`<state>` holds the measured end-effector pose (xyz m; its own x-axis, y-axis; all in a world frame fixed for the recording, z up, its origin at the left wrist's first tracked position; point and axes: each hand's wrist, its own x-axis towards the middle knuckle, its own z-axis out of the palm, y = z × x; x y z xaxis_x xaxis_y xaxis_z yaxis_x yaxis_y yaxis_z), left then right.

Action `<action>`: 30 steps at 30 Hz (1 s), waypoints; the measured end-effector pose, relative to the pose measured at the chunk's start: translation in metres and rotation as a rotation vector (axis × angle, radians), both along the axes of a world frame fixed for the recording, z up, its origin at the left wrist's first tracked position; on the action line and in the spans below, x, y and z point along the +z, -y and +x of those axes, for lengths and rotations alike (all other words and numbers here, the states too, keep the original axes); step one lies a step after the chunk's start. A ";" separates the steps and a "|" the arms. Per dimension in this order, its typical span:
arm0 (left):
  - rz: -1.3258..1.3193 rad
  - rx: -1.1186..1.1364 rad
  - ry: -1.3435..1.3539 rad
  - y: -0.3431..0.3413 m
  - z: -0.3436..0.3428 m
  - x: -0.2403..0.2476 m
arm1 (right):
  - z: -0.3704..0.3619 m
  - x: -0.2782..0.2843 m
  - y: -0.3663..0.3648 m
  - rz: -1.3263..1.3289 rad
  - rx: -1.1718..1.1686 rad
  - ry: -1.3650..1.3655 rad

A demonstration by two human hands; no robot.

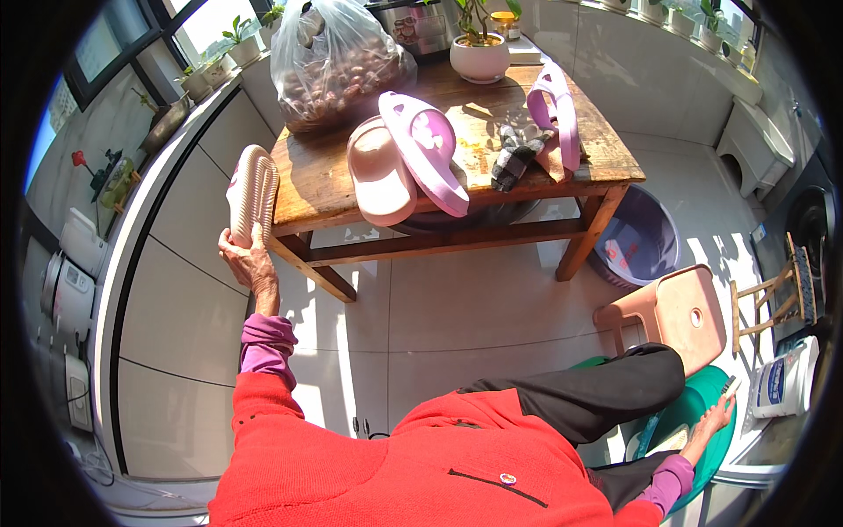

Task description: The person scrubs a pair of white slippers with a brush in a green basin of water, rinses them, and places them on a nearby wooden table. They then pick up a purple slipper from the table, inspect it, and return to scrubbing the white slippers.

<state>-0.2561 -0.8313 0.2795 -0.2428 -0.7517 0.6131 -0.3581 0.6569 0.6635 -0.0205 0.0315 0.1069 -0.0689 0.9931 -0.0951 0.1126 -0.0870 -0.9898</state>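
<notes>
Now your left hand (249, 260) pinches a pale slipper (254, 195) beside the worktop (307, 189); your right hand (712, 422) grips a small brush (730, 386).

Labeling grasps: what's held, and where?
Left hand: beige slipper, by its near end. Right hand: apparently a brush; exact hold can't be told.

A slipper (254, 193) is showing beige ridges, a sandal (439, 178) lilac, a rag (516, 156) black-and-grey checks, the worktop (309, 180) brown, a tub (716, 443) green.

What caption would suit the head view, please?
Left hand holding a shoe, right hand holding a brush at a green basin.
</notes>
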 end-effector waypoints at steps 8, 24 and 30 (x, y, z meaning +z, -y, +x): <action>-0.645 -0.219 -0.010 -0.069 0.015 0.026 | 0.001 -0.002 0.000 0.007 0.025 -0.019; -0.398 -0.696 0.004 -0.163 -0.018 -0.005 | 0.006 0.009 0.008 -0.010 -0.004 -0.044; 1.037 -0.872 -0.057 -0.159 -0.017 -0.014 | 0.004 0.013 0.012 -0.020 -0.017 -0.059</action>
<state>-0.2735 -0.6721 0.2660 -0.8668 -0.4861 -0.1112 -0.0409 -0.1529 0.9874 -0.0169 0.0193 0.1200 -0.0579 0.9921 -0.1114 0.0528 -0.1084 -0.9927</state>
